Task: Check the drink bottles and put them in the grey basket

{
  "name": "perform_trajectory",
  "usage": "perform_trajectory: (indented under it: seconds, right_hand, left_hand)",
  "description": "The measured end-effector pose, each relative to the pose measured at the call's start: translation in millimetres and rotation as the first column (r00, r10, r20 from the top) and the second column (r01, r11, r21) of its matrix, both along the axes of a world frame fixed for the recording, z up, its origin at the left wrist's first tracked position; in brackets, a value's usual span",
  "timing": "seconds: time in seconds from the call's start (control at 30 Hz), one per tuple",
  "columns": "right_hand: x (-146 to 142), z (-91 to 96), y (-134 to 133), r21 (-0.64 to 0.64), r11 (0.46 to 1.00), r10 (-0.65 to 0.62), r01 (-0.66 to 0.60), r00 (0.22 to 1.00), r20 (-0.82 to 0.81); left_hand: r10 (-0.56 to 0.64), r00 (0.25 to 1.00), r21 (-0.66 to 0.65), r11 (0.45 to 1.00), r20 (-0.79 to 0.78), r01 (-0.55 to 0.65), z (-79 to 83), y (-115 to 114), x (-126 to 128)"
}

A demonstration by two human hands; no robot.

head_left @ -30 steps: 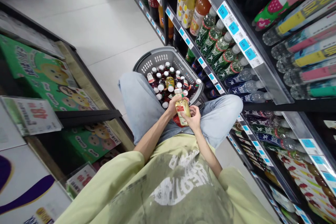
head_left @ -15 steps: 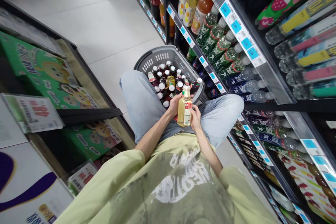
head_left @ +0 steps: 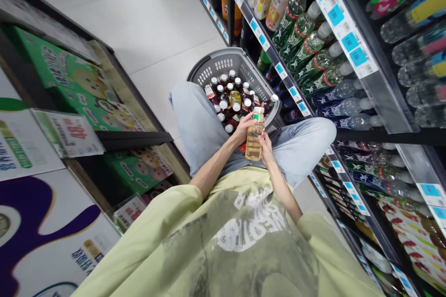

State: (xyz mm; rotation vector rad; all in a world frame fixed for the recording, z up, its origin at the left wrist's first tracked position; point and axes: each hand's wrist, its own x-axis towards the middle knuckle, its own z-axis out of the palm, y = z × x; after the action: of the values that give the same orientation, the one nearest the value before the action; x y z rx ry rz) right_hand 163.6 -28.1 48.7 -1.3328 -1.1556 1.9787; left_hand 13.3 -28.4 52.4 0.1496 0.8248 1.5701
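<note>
Between my two hands is a clear bottle of pale yellow drink (head_left: pixel 253 144) with a white cap, held upright over my lap. My left hand (head_left: pixel 244 129) is closed around its upper part, near the neck. My right hand (head_left: pixel 266 148) grips its right side, fingers at the red and white label, which is now turned mostly to the right. Just beyond stands a grey shopping basket (head_left: pixel 199 70) between my knees. Several dark bottles with white caps (head_left: pixel 223 100) fill it, along with one yellow bottle (head_left: pixel 236 99).
On the right rises a drink shelf (head_left: pixel 343 32) with price tags and several green soda bottles (head_left: pixel 302 48). To the left, a low shelf (head_left: pixel 135 139) bears green cartons (head_left: pixel 73 76) and a large white and purple box (head_left: pixel 62 222). Pale floor tiles (head_left: pixel 156 14) lie ahead.
The bottle has been turned in my hands, so its label has swung from the front to the right side. The whole view has shifted, placing the basket and my hands slightly farther right.
</note>
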Motion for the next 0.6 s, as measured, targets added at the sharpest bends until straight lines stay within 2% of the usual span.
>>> perform_trajectory:
  seconds: [0.17,0.3,0.4,0.6]
  right_hand:
    - [0,9.7,1,-0.09,0.995,0.048,-0.05,0.999,-0.023]
    - [4,18.3,1,-0.245,0.948,0.19,-0.203,0.979,-0.073]
    - [8,23.7,2,-0.287,0.931,0.196,-0.226,0.972,-0.131]
    - [19,27.7,8,-0.311,0.907,0.235,-0.285,0.954,-0.188]
  left_hand:
    - [0.021,0.997,-0.041,0.999,-0.071,-0.024,-3.7,1,-1]
    - [0.059,0.989,-0.021,0.998,-0.136,-0.063,-9.3,1,0]
    - [0.076,0.991,-0.011,0.997,-0.107,-0.078,-13.6,1,0]
    - [-0.043,0.998,0.025,0.999,-0.04,0.044,-8.2,-4,0]
